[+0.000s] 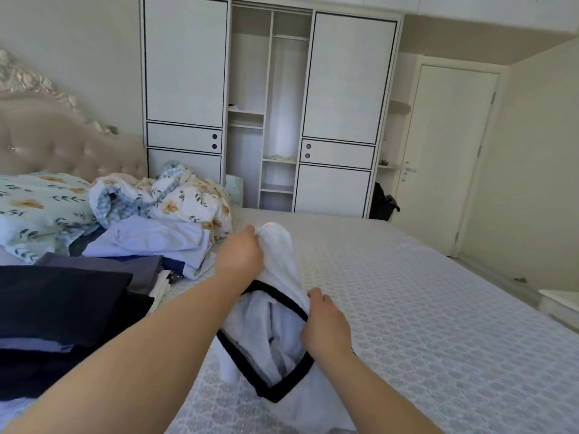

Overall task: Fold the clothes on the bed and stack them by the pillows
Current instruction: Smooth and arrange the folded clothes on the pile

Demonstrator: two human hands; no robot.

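1. Holding a white garment with a black band [275, 311] above the bed [438, 308], both bare hands are closed on the cloth in the head view.
2. The left hand [239, 253] is bunched into a fist around the garment's upper end, where the white cloth bulges out past the knuckles.
3. The right hand [326, 327] pinches the garment lower down, fingers curled over the black band at the right side of the opening.
4. The black band runs in a loop around that opening, and pale folds of the same cloth show inside it; the lowest corner of the garment hangs close to the mattress, though contact cannot be told.
5. Left of the arms lies a heap of other clothes: a dark navy piece [59, 302] nearest the camera, a grey-blue piece [125, 264] behind it, and a pale lilac shirt [150, 239] farther back.
6. Beyond the heap sit a crumpled floral quilt [175, 195] and a floral pillow [37, 208], against a tufted headboard [62, 145].
7. The right part of the bed shows a bare patterned cover.
8. At the far wall stands a white wardrobe [188, 73] with open shelves in its middle, and a closed door [445, 158] to its right.
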